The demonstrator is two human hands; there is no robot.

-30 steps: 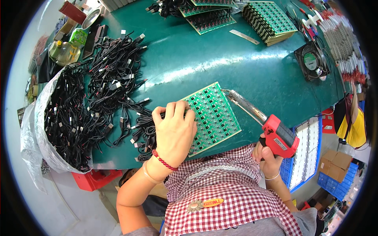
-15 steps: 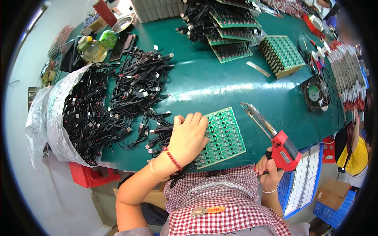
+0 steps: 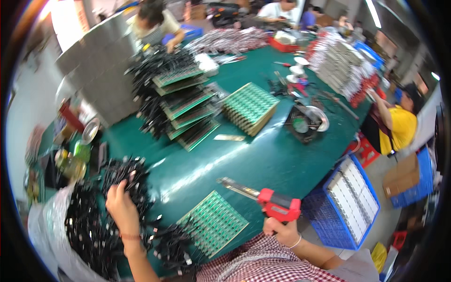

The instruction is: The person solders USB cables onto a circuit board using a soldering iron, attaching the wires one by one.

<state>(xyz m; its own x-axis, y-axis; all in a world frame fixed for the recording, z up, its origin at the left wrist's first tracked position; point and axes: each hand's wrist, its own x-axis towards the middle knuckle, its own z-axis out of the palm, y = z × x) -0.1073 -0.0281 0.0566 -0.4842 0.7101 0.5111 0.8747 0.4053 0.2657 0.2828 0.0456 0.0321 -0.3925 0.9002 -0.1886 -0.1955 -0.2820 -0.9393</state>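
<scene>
Nearby, black cables lie at one o'clock from the left hand, grip unclear; the right hand clasps a soldering gun.

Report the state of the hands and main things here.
Left hand: at loose black cables, grip unclear
Right hand: closed on red-and-black soldering gun
Green rectangular circuit board: lying flat
Green circuit-board stack: piled up
Translucent plastic bag: open, black cables inside
Blue plastic crate: open-topped, filled
Black fan: spin unclear, blurred

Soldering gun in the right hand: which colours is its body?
The soldering gun's body is red with a dark panel, best seen in the head view.
</scene>
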